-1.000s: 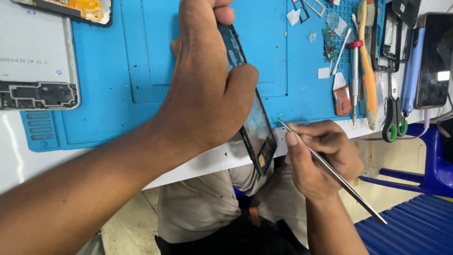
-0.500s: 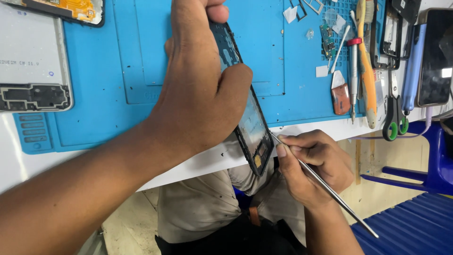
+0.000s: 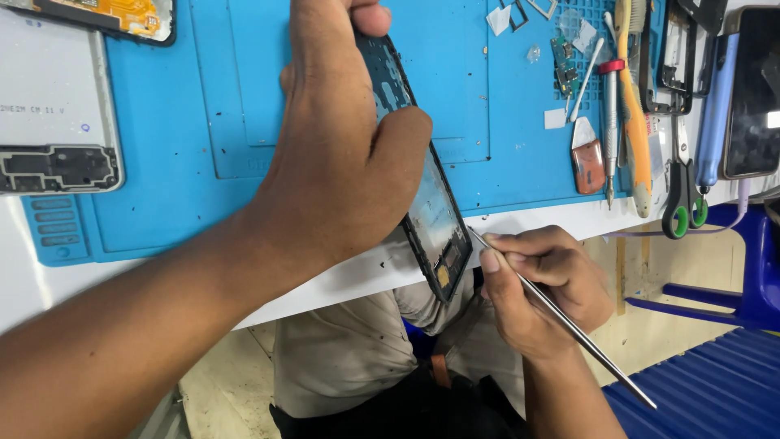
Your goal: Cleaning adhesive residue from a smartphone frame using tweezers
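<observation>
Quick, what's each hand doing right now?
Left hand: closed around the phone frame.
Right hand: closed on the metal tweezers.

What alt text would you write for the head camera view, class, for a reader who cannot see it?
A person's left hand grips an opened phone frame on edge over a blue work mat, while the right hand holds thin metal tweezers with the tip at the frame's lower end. Scissors, a screwdriver and phone parts lie on the mat.

Bright, even daylight; soft shadow under the left hand (image 3: 341, 154) at 12 o'clock; sharp focus, slight edge stretching.
</observation>
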